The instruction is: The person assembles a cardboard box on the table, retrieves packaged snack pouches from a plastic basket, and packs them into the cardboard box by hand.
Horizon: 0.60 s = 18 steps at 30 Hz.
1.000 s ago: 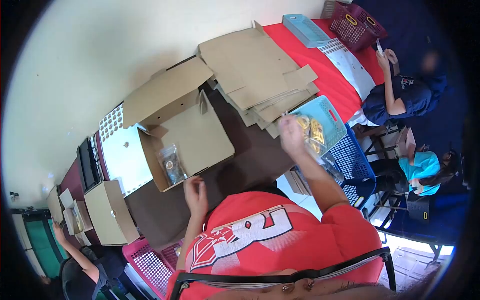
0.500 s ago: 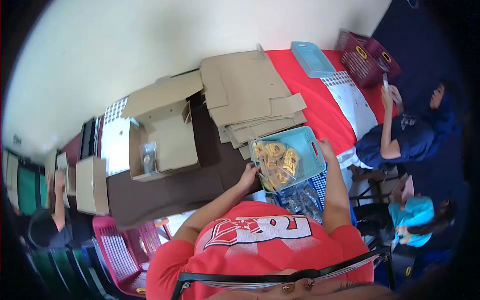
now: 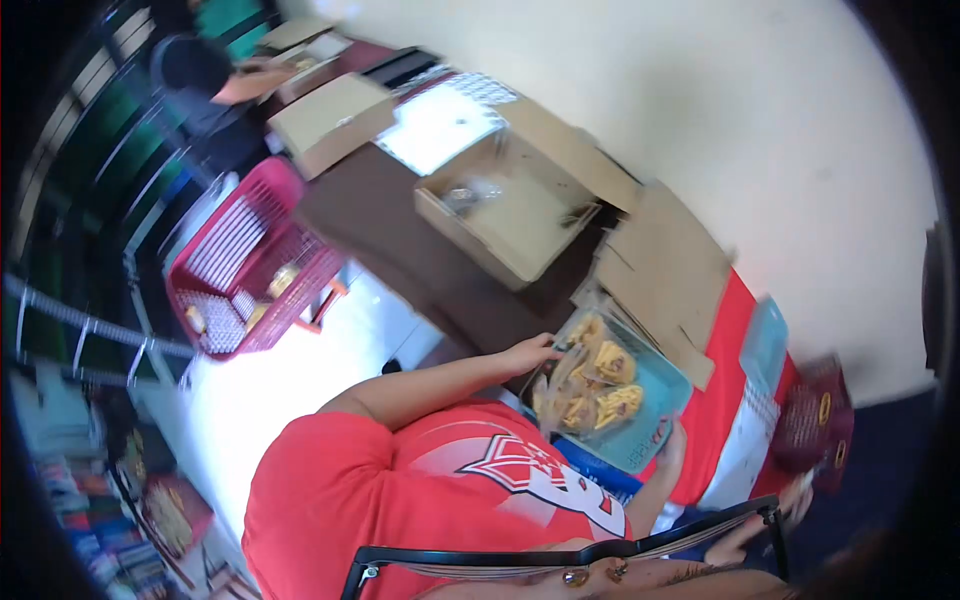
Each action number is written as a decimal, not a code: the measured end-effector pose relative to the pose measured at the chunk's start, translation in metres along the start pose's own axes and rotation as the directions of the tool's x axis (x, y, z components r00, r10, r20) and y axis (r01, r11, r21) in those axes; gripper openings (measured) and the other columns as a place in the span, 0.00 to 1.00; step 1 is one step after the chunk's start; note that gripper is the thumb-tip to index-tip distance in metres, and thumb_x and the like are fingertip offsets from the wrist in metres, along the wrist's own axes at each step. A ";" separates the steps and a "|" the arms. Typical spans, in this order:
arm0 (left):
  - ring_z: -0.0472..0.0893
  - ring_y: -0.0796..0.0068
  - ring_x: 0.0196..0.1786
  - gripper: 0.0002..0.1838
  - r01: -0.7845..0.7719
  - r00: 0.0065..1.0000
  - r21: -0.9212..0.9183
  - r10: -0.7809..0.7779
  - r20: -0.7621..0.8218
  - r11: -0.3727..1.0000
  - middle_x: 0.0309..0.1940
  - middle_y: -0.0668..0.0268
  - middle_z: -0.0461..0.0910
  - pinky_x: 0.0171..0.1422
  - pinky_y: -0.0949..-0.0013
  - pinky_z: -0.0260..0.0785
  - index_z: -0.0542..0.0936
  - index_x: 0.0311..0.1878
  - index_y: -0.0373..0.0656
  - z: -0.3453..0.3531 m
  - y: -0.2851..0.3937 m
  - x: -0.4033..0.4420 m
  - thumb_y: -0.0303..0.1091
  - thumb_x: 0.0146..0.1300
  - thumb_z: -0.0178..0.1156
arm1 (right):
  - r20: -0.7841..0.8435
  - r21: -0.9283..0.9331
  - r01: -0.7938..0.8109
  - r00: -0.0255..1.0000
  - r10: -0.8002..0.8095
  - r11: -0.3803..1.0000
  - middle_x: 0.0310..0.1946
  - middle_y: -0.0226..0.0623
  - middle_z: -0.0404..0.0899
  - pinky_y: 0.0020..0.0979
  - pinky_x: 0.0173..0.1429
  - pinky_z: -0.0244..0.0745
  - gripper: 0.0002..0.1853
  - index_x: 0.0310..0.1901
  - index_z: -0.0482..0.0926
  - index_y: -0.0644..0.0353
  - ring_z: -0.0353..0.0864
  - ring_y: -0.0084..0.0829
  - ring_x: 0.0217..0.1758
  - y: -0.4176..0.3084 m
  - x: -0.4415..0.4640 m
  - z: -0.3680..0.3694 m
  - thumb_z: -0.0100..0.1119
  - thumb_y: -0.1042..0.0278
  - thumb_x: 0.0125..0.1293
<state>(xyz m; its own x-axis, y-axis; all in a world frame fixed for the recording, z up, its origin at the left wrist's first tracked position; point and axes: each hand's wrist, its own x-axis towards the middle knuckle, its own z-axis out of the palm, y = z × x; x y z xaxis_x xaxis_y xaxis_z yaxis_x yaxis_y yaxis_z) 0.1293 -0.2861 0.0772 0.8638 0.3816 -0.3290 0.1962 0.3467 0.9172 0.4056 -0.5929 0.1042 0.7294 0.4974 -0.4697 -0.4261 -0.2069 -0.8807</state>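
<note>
I hold a light-blue plastic tray (image 3: 662, 395) in front of my chest, by its opposite ends. My left hand (image 3: 532, 354) is closed on its left rim, beside the clear bags. At the right end, my right hand (image 3: 672, 446) is closed around the rim by the handle slot. Inside the tray lie several clear plastic bags of yellow stick-shaped snacks (image 3: 612, 362), bunched toward the left. A blue basket (image 3: 598, 470) shows partly beneath the tray; its contents are mostly hidden.
An open cardboard box (image 3: 530, 215) holds a clear packet on the brown-covered table (image 3: 370, 215). Flattened cardboard (image 3: 665, 270) lies beyond the tray. A pink basket (image 3: 225, 270) stands left, a maroon basket (image 3: 815, 415) right. Another person (image 3: 210, 90) works at the far left.
My view has swung to the left and tilted, so the pink basket and floor show more. Both hands keep hold of the tray, with the bags still inside.
</note>
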 end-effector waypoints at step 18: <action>0.80 0.71 0.47 0.17 -0.523 0.741 -0.501 0.077 -0.667 0.690 0.47 0.60 0.78 0.51 0.65 0.75 0.76 0.52 0.39 0.022 0.114 -0.233 0.38 0.64 0.50 | 0.609 0.023 -0.085 0.792 0.053 0.996 0.17 0.23 0.62 0.20 0.20 0.60 0.21 0.35 0.70 0.54 0.62 0.18 0.15 -0.170 -0.060 0.185 0.44 0.43 0.73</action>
<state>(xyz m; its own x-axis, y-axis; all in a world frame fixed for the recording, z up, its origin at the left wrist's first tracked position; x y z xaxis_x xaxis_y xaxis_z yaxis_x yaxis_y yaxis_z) -0.0393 -0.3546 0.2639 0.3460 0.8810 -0.3227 -0.5487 0.4689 0.6921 0.3355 -0.4312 0.2933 0.2290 0.8956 -0.3814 -0.4988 -0.2285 -0.8360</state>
